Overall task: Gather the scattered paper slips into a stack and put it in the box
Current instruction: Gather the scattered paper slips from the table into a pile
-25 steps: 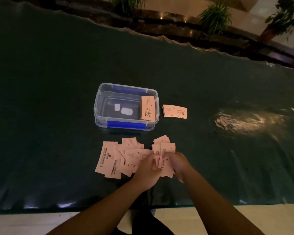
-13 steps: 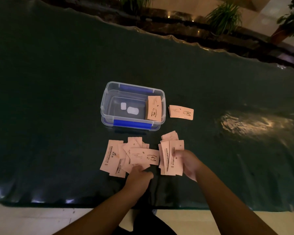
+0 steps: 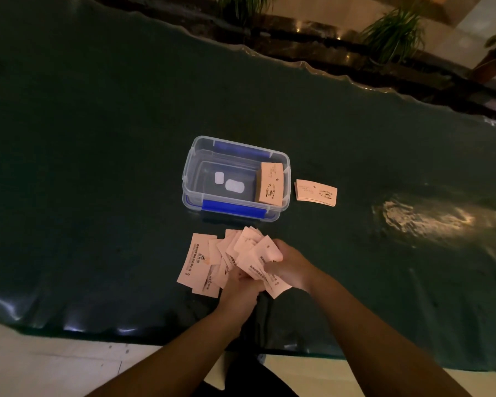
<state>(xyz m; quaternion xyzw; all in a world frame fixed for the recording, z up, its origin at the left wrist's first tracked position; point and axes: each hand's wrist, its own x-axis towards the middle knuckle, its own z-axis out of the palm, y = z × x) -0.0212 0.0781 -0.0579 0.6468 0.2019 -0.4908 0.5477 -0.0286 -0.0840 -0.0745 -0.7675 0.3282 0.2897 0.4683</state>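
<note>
Pink paper slips (image 3: 198, 257) lie scattered and overlapping on the dark table, just in front of a clear plastic box (image 3: 190, 167) with blue clips. My right hand (image 3: 291, 266) grips a fanned bunch of slips (image 3: 255, 253) from the right. My left hand (image 3: 241, 292) closes on the lower edge of the same bunch from below. Inside the box, a neat stack of slips (image 3: 269, 183) leans against its right wall. Another small stack (image 3: 315, 192) lies on the table right of the box.
The table (image 3: 98, 138) has a dark green glossy cover, and its near edge runs just below my hands. Potted plants (image 3: 393, 32) stand along a ledge beyond the far edge. A bright glare patch (image 3: 424, 216) shows at the right.
My right hand has swept its slips leftward onto the scattered pile. My left hand has come up to meet it, and both hands now hold one bunch.
</note>
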